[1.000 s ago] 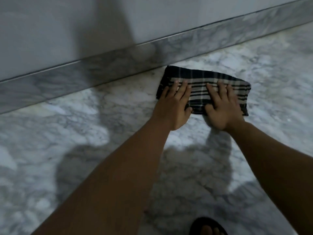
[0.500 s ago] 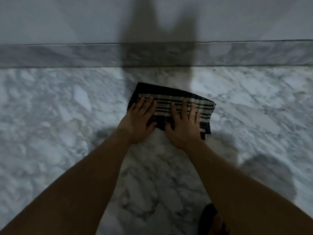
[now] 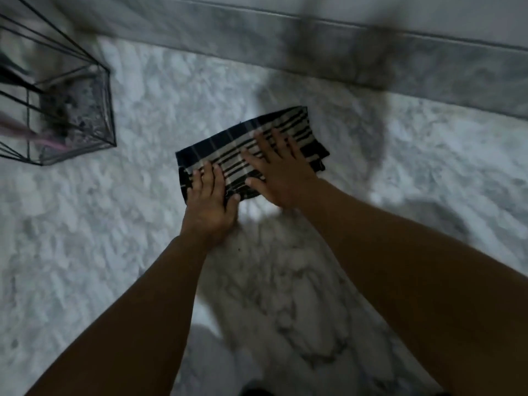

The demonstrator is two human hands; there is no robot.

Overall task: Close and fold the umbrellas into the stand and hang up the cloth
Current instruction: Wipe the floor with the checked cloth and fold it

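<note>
A folded dark-and-pale striped cloth [image 3: 251,150] is lying flat on the marble floor [image 3: 85,238], near the grey skirting [image 3: 428,81] of the wall. The left hand [image 3: 210,204] is pressing its near left end with straight fingers [image 3: 207,175] close together, while the right hand [image 3: 281,172] is lying flat on its middle, fingers slightly spread. A black wire stand [image 3: 71,115] is standing well apart at far left, blurred umbrella tips inside.

marble floor [image 3: 85,252] | folded striped cloth [image 3: 228,144] flat on it | wire stand [image 3: 105,110] upper left
</note>
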